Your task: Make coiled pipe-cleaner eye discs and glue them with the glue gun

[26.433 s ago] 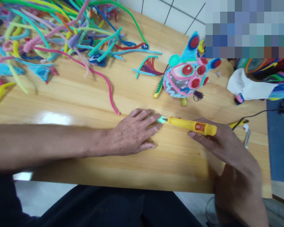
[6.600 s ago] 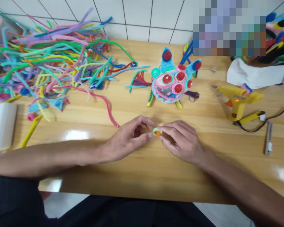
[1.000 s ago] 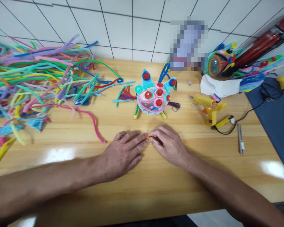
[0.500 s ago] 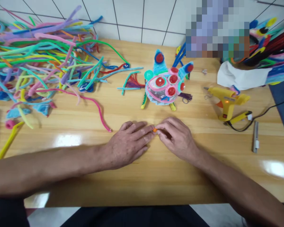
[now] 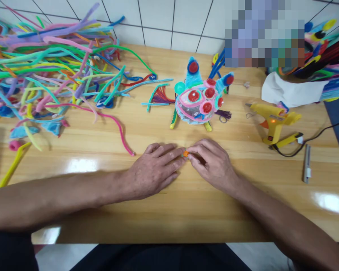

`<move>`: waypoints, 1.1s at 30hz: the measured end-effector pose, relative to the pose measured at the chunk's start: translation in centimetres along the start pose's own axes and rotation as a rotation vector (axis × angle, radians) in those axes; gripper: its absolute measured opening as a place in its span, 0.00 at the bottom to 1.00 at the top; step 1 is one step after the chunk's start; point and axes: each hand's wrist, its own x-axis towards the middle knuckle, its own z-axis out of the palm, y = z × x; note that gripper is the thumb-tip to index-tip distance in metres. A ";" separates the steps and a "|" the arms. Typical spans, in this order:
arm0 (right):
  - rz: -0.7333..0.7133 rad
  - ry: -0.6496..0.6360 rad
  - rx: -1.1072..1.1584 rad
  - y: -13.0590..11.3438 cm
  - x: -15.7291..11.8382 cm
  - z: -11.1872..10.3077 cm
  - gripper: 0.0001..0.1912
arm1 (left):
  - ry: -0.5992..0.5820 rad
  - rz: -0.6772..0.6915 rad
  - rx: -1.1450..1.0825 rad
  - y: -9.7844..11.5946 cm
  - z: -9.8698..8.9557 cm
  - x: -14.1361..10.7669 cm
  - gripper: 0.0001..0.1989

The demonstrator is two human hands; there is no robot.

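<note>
The table (image 5: 186, 210) is of light wood, varnished and glossy, with bright reflections on it. The pipe cleaners (image 5: 53, 71) look fuzzy and soft. The glue gun (image 5: 274, 120) is smooth yellow plastic. The wall tiles (image 5: 158, 19) are white and smooth.

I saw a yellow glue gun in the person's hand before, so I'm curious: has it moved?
Yes. The yellow glue gun left the right hand and now stands right of the pipe-cleaner creature.

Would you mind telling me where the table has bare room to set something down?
Bare wood lies between the pink pipe cleaner and the left hand, and right of the right hand below the glue gun. The pipe-cleaner pile crowds the far left.
</note>
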 end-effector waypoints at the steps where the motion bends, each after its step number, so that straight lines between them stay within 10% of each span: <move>1: -0.002 0.001 -0.003 0.0 0.0 0.0 0.09 | 0.001 0.001 -0.002 0.0 0.0 0.0 0.19; 33: -0.009 -0.022 -0.084 -0.2 0.0 0.2 0.08 | 0.059 -0.102 -0.274 -0.6 -1.1 0.0 0.14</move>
